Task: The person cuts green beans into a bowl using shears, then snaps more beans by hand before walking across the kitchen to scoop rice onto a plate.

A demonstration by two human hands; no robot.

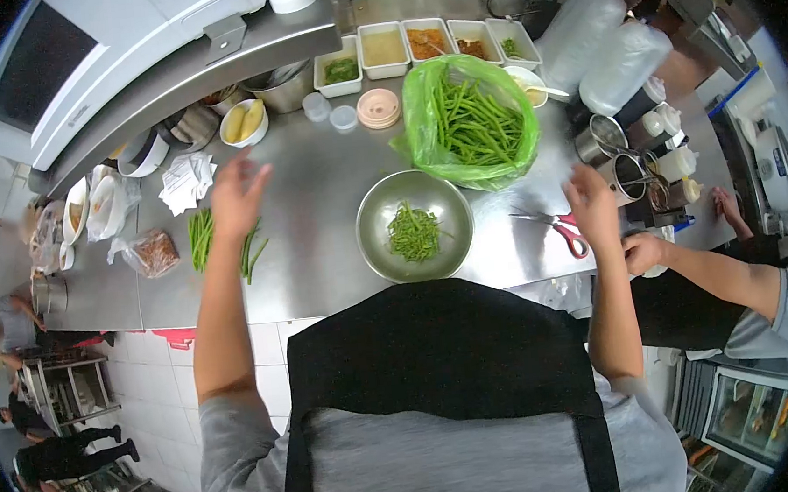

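Note:
My left hand [240, 196] is raised over the steel counter [306, 207], fingers apart and nothing in it. Long green beans [201, 237] lie beneath and beside that forearm. My right hand [590, 199] hovers near red-handled scissors [566, 231], its fingers bent and apart, holding nothing. Between the hands, a steel bowl [375, 238] contains chopped green pieces [414, 233]. Behind it stands an open green plastic bag [420, 117] full of long green beans [481, 121].
White containers of ingredients [383, 48] line the back. Steel canisters [602, 139] and bottles [677, 162] stand right. A co-worker's hand [643, 252] is close to my right forearm. A bag of brown food [153, 253] and crumpled paper [188, 181] lie left; a shelf [209, 61] overhangs the back left.

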